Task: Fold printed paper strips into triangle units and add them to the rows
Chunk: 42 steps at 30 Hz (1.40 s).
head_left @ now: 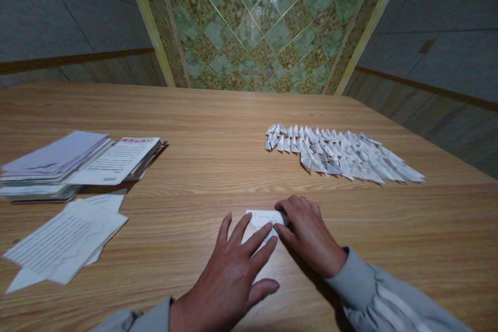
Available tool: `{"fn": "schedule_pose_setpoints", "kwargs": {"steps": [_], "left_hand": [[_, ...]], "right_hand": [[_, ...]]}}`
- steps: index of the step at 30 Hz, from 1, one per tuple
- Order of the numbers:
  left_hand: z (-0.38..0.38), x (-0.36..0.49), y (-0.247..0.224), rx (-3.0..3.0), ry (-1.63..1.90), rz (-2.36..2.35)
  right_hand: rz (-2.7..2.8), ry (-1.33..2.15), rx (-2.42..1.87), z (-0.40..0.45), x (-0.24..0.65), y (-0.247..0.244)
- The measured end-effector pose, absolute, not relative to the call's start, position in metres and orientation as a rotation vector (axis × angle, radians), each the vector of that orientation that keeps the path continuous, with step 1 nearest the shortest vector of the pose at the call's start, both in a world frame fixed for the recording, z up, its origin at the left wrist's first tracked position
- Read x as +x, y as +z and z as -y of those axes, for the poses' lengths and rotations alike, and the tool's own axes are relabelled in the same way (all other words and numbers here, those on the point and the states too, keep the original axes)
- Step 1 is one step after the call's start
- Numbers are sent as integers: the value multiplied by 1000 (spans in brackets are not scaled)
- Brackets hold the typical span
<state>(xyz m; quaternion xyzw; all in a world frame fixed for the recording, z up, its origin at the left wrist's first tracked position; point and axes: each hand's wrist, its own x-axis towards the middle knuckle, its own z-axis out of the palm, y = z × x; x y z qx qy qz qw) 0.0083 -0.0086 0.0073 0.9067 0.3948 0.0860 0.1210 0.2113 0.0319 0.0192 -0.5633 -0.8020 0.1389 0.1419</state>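
Observation:
A small folded piece of white printed paper (264, 216) lies flat on the table in front of me. My left hand (237, 267) rests over its near left part with fingers spread, the fingertips touching the paper. At the paper's right end, my right hand (307, 231) pinches the edge between thumb and curled fingers. Part of the folded paper is hidden beneath both hands.
Rows of folded paper pieces (330, 150) with pointed tops stand at the right. Thick stacks of paper (58, 158) lie at the left, with several loose printed sheets (66, 238) nearer me. The wooden table (202, 166) ends before a tiled wall (252, 26).

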Motion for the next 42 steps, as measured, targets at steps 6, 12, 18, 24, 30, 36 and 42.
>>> {"fn": "schedule_pose_setpoints", "kwargs": {"steps": [6,12,18,24,30,36,42], "left_hand": [[-2,6,11,2574,503,-1256],[-8,5,6,2822,560,-1030],[-4,1,-3,2837,463,-1034],[-4,-2,-4,2806,462,-1035],[-4,0,-1,2751,544,-1028],[-10,2,-2,2575,678,-1091],[-16,1,1,2416,692,-1309]], "right_hand": [[2244,541,-1579,-35,215,11],[2302,467,-1534,-33,211,16],[2461,231,-1442,-44,227,6],[2603,152,-1406,-56,248,-5],[2502,280,-1293,-59,249,8],[2429,425,-1427,-36,215,22],[2381,464,-1564,-27,206,21]]}}
